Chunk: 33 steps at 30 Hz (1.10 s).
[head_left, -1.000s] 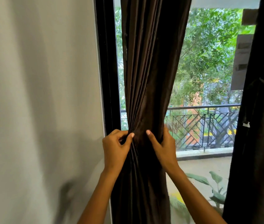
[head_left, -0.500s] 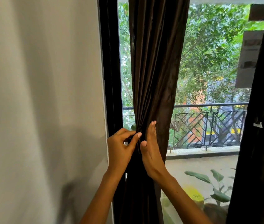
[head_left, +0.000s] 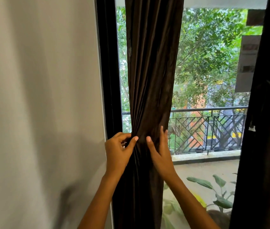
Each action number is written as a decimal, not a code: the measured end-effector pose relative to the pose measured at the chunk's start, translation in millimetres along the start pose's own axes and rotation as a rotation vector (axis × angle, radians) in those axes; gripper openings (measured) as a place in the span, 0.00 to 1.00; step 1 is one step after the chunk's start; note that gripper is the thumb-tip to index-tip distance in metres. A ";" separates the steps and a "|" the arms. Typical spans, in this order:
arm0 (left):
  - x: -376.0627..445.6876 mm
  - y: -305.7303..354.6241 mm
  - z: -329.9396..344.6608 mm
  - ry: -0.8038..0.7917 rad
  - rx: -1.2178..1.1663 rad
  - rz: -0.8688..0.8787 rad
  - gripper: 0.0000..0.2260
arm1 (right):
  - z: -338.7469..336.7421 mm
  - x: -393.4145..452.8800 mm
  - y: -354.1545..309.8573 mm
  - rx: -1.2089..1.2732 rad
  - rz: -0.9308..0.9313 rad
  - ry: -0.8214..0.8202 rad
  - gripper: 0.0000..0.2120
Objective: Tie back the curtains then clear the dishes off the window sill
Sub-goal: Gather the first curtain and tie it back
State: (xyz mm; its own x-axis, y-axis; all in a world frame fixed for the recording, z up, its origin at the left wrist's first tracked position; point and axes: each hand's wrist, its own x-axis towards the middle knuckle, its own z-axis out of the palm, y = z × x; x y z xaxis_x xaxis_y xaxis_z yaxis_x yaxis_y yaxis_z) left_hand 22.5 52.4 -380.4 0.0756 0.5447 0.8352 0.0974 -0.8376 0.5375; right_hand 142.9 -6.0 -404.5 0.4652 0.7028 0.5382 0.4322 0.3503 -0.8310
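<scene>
Now the dark brown curtain [head_left: 152, 71] is gathered into a narrow bunch just right of the black window frame [head_left: 109, 63]. The bunch is pinched at its left edge by the left hand [head_left: 118, 152], thumb and curled fingers closed on the folds, while the right hand [head_left: 159, 152] is laid on its right side with straight fingers, grasping nothing. A second dark curtain [head_left: 266, 129] is seen far right of the frame, and no sill or dishes are in view.
</scene>
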 end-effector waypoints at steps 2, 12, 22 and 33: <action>-1.0 0.5 -1.3 -0.003 -0.033 -0.009 0.06 | -8.3 8.4 -6.1 0.204 0.049 -0.014 0.34; -10.8 5.1 7.8 0.067 0.001 0.021 0.05 | 2.0 -5.6 -1.3 -0.125 -0.271 0.423 0.12; -16.6 9.9 10.1 0.065 0.009 0.049 0.06 | -3.9 -20.3 18.7 -0.358 -0.404 0.386 0.24; -16.3 6.6 6.0 0.065 0.004 0.051 0.05 | -7.1 -10.4 8.5 -0.085 -0.260 0.361 0.04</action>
State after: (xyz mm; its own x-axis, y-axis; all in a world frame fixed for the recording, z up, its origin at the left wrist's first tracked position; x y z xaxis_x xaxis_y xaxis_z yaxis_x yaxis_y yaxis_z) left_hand 27.8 38.2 -391.2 0.0164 0.4976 0.8672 0.0990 -0.8639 0.4939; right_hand 147.2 -14.8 -416.1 0.5657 0.3320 0.7548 0.6250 0.4245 -0.6551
